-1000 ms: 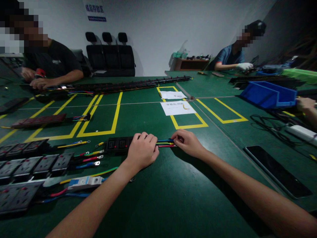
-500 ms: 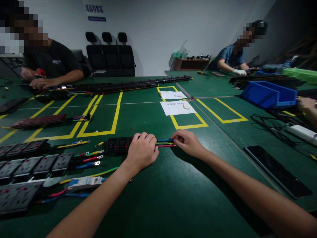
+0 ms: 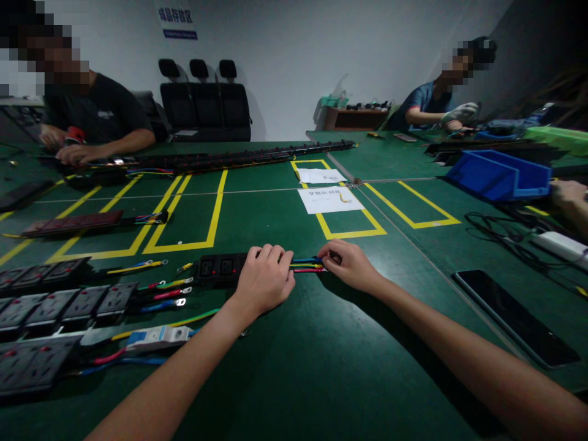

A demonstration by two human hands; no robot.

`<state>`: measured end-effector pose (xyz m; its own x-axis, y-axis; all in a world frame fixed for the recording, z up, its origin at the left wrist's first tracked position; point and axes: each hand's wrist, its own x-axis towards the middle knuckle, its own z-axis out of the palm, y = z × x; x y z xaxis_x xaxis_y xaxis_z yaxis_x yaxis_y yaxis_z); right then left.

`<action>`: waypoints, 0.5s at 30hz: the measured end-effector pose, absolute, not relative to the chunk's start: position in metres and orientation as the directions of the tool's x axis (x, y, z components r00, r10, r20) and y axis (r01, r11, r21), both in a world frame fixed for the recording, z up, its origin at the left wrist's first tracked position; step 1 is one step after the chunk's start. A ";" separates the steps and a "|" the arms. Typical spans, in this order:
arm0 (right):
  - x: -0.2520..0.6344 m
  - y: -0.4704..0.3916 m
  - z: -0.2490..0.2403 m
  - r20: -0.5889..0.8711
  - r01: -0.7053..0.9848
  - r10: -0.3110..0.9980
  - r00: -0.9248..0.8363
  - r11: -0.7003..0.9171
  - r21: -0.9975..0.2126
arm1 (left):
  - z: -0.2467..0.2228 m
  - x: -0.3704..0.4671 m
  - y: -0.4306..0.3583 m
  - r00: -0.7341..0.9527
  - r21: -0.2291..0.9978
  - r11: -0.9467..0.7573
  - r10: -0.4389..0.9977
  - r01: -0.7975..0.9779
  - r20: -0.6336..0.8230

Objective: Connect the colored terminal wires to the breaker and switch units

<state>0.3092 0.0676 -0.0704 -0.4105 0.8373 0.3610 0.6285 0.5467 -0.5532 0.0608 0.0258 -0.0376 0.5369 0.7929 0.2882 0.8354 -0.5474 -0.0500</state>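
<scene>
My left hand (image 3: 265, 275) is closed over the right end of a black socket strip (image 3: 217, 268), which lies flat on the green table. From the strip's right end, blue, yellow-green and red wires (image 3: 305, 266) stretch toward my right hand (image 3: 345, 263). That hand is pinched around the wire ends, its fingers curled; the blue wire's tip is hidden by them. A ring terminal shows at the red wire's end by my fingers. Short wires with ring terminals (image 3: 185, 280) lie just left of the strip.
More socket strips (image 3: 68, 309) and a white-and-blue breaker (image 3: 158, 337) lie at left. A phone (image 3: 514, 315), black cables and a blue bin (image 3: 498, 176) are at right. Paper sheets (image 3: 329, 199) sit mid-table. Two people work across the table; another hand (image 3: 569, 199) shows at the right edge.
My hands and the socket strip stay almost still. Across the table on the right, the person's gloved hand has risen.
</scene>
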 end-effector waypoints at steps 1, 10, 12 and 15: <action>0.309 0.068 -0.070 0.360 0.629 0.837 -0.412 0.547 -0.552 | -0.038 0.061 0.026 0.538 -0.057 -0.546 0.793 0.836 0.286; 0.310 0.067 -0.071 0.354 0.633 0.842 -0.408 0.540 -0.554 | -0.036 0.061 0.025 0.546 -0.062 -0.553 0.788 0.831 0.286; 0.310 0.068 -0.071 0.351 0.638 0.843 -0.408 0.538 -0.551 | -0.035 0.060 0.025 0.546 -0.058 -0.554 0.787 0.830 0.287; 0.310 0.068 -0.070 0.349 0.642 0.843 -0.410 0.538 -0.546 | -0.035 0.060 0.025 0.544 -0.055 -0.554 0.788 0.831 0.287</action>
<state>0.3096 0.0676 -0.0705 -0.4097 0.8428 0.3490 0.6420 0.5382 -0.5461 0.0605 0.0249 -0.0349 0.5443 0.7882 0.2871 0.8309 -0.5538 -0.0549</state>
